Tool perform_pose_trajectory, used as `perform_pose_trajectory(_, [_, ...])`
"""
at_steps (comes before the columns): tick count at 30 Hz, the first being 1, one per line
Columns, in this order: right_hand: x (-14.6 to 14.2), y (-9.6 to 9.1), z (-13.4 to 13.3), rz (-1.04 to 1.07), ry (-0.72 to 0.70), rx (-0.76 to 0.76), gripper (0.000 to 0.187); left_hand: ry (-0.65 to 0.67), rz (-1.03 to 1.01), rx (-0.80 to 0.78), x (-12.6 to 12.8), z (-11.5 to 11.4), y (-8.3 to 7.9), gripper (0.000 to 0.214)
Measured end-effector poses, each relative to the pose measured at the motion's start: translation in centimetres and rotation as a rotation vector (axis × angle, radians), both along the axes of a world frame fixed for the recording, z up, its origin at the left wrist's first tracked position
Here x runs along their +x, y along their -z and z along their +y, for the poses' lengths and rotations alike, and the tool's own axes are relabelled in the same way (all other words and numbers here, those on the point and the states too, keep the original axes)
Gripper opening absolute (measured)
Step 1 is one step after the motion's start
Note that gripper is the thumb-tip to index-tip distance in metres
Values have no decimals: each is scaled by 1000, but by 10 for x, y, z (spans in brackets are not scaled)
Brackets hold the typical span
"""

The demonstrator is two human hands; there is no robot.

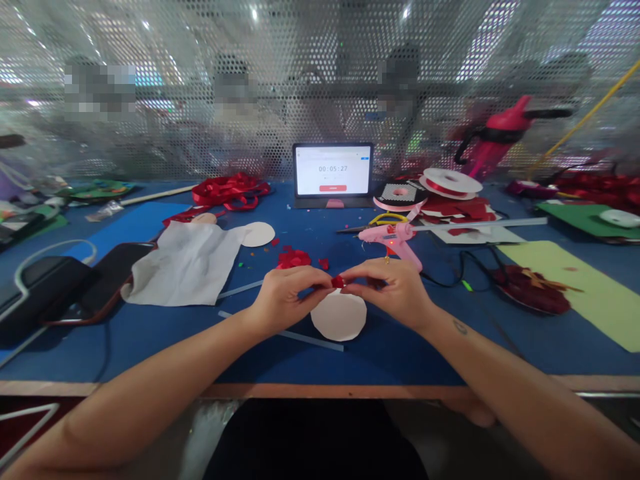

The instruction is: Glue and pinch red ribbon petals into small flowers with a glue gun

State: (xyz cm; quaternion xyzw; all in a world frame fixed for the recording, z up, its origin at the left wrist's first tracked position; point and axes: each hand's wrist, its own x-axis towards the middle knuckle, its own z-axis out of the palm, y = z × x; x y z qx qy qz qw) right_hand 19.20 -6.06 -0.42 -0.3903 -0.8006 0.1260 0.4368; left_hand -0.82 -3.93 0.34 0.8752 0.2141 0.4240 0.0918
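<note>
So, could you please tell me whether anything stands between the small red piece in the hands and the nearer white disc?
Nothing visible does: the small red piece, pinched by the left hand and the right hand, shows at the far edge of the nearer white disc. Contact is unclear.

A small red piece (339,282) is pinched between fingers (316,275).

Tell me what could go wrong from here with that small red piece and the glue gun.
The small red piece, pinched between fingertips of the left hand and right hand, could slip onto the white disc. The pink glue gun lies just beyond the right hand; its nozzle, if hot, might burn a finger.
</note>
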Motion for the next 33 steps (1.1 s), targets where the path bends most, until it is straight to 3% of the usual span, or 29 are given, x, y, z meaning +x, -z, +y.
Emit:
perform_pose_trajectory(21, [1,1,1,-26,-39,17,15,19,17,-57,0,1,0,4])
perform_pose_trajectory(33, [1,1,1,44,-25,-119,10,40,-12,-50,0,0,0,2])
